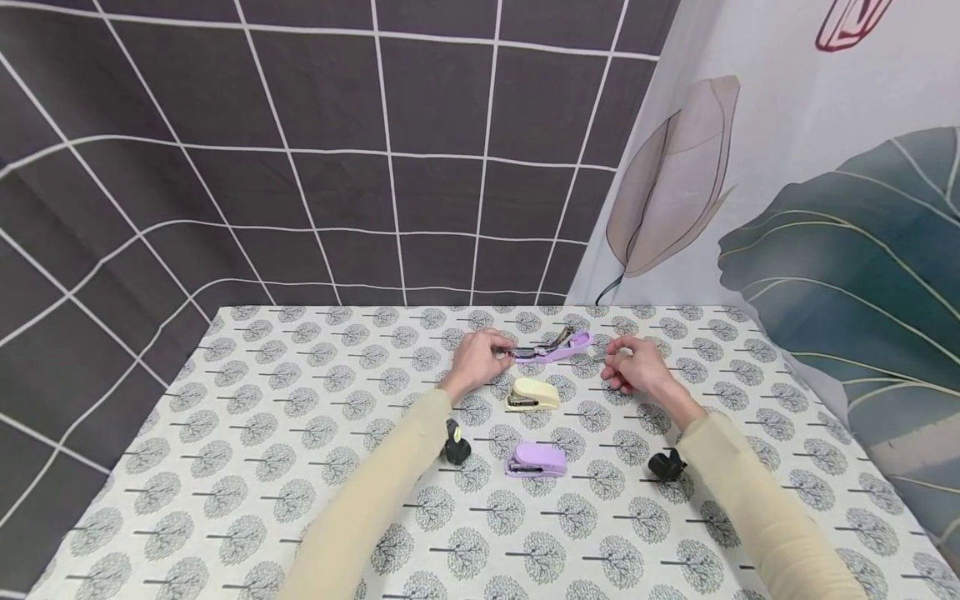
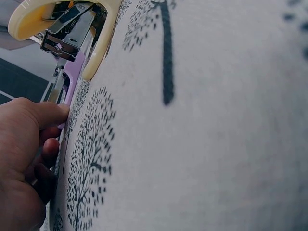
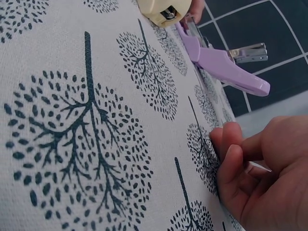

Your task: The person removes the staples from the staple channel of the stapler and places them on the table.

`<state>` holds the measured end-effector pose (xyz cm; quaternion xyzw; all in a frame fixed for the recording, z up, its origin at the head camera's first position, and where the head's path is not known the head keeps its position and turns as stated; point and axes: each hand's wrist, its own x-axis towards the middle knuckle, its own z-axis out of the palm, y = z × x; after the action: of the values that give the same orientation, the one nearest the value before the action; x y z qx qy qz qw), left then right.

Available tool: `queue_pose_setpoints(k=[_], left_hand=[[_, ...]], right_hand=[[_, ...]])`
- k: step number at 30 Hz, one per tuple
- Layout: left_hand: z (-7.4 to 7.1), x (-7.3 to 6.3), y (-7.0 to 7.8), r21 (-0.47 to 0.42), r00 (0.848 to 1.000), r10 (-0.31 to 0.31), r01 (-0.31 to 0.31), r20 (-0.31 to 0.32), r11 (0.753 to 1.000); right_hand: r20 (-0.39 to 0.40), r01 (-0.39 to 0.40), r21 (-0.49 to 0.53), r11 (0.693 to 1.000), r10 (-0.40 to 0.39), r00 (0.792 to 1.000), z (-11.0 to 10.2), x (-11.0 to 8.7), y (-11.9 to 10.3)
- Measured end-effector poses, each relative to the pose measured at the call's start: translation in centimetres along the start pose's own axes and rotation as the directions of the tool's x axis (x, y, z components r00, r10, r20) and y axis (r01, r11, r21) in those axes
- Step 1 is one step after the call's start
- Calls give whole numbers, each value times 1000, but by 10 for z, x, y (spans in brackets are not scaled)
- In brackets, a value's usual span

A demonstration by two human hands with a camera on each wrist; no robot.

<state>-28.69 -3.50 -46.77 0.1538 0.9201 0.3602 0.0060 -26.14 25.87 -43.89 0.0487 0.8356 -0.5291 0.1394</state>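
At the back of the table, a purple stapler (image 1: 553,355) lies swung wide open, its metal magazine tilted up. My left hand (image 1: 476,360) pinches its left end between thumb and fingers; the left wrist view shows the thumb (image 2: 57,113) at the purple base. To the stapler's right, my right hand (image 1: 636,365) is held apart from it, thumb and fingertips together on a small thin silvery strip (image 1: 598,358), mostly hidden by the fingers. In the right wrist view, the stapler's purple top cover (image 3: 226,70) points toward this hand.
A closed cream stapler (image 1: 537,393) sits just in front of the open one, near my left hand. Closer to me lies a second purple stapler (image 1: 537,459), closed. A tree-print cloth (image 1: 330,500) covers the table; a dark grid-patterned curtain (image 1: 322,192) hangs behind it.
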Motion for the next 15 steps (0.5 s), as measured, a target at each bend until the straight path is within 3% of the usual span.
queue_pose_setpoints(k=[9, 15], left_hand=[[1, 0, 0, -17, 1000, -5, 5, 1, 1000], [0, -1, 2, -16, 1000, -10, 10, 4, 1000]], right_hand=[[19, 4, -20, 1000, -4, 1000, 1, -1, -2], [4, 16, -92, 996, -16, 1000, 3, 1, -1]])
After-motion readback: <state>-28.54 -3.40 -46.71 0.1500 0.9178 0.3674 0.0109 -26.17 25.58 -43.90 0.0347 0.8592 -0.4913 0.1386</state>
